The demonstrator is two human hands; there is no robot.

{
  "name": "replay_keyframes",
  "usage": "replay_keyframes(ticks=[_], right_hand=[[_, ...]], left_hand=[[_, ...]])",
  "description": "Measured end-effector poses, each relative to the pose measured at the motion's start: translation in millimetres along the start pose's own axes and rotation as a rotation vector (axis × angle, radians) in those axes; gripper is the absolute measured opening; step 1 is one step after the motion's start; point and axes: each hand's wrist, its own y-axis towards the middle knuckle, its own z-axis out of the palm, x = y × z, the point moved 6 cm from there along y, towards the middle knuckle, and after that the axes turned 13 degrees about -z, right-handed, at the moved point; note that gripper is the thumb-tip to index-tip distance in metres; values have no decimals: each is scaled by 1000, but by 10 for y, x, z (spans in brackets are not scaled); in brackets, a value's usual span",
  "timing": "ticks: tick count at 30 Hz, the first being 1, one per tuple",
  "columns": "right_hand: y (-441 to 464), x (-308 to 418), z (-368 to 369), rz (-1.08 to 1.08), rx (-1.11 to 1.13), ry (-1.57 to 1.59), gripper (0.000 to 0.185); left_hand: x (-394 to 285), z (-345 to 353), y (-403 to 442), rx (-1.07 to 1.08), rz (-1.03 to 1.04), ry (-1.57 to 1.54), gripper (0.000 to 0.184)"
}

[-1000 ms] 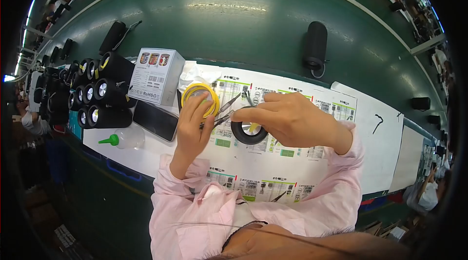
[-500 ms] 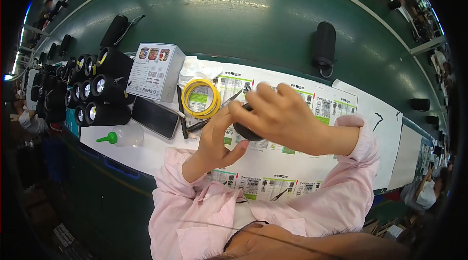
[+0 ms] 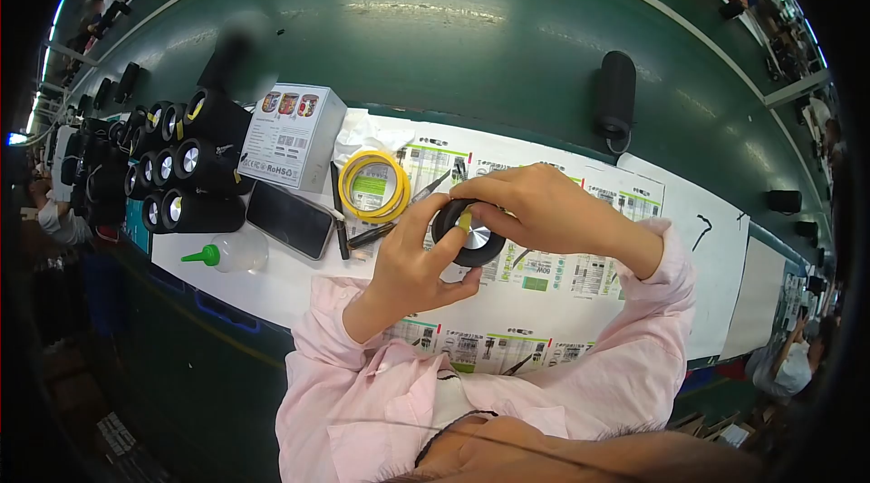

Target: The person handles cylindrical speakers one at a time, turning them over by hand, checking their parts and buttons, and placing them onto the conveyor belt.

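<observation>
A black cylindrical speaker (image 3: 497,249) is held with its round silver end turned up towards me. A small piece of yellow tape (image 3: 465,219) sits on that end. My left hand (image 3: 410,258) wraps the speaker's left side, fingertips at its rim and face. From the right, my right hand (image 3: 544,207) closes over the top rim, its fingertips touching the silver end beside the yellow tape. Below both hands lies a printed paper sheet (image 3: 594,270). Just left of the speaker are a yellow tape roll (image 3: 343,186) and a pointed tool (image 3: 433,186).
Several black speakers (image 3: 210,166) are stacked at left beside a white box (image 3: 288,139). A phone (image 3: 290,218), a black pen (image 3: 340,229) and a green-tipped bottle (image 3: 237,253) lie nearby. Beyond the table, another speaker (image 3: 615,95) stands on the green belt (image 3: 426,39).
The speaker in my hands has been tilted so its silver end shows. My right hand has dropped onto its rim. On the belt, the right speaker has shifted slightly right and nearer; the left one is blurred.
</observation>
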Motion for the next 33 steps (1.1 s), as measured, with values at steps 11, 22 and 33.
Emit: replay_keyframes(ticks=[11,22,33], right_hand=[[-215,-579,319,335,-261,974,27],[-1962,-2053,-675,645,-855,-553,73],[-1783,-1486,-890,594,-1072,-589,61]], left_hand=[[15,96,-21,-78,-23,31,60],[53,1,54,-21,-137,-146,55],[471,-945,-459,-429,-281,-340,64]])
